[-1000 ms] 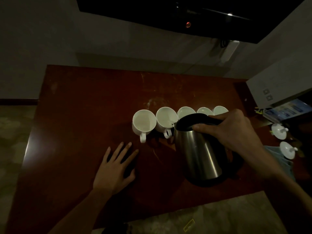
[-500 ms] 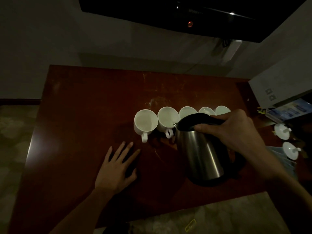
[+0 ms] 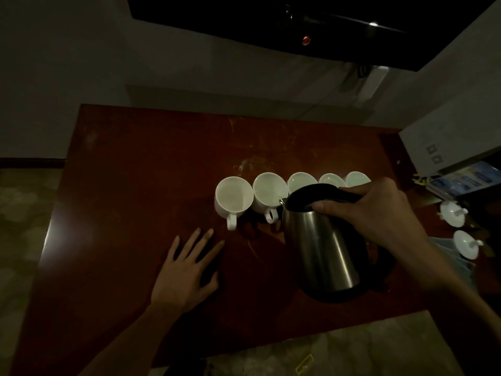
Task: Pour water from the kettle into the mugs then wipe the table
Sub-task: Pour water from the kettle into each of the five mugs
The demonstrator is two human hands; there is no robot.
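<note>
Steel kettle (image 3: 322, 248) hangs tilted in my right hand (image 3: 376, 213), whose grip is curled round the black handle at its top, thumb pressed on the near side. Its spout sits just at the rim of the second mug (image 3: 269, 192) from the left. Five white mugs stand in a row across the middle of the dark red table (image 3: 130, 185), rims touching or nearly so; the leftmost mug (image 3: 234, 198) and the second one point their handles toward me, and the kettle and my hand partly hide the other three. In the dim light I cannot tell how much water the mugs hold. My left hand (image 3: 187, 270) lies flat on the table, its grip spread, fingers straight, just in front of the leftmost mug and apart from it. Two small white lids (image 3: 451, 210) rest at the right edge.
</note>
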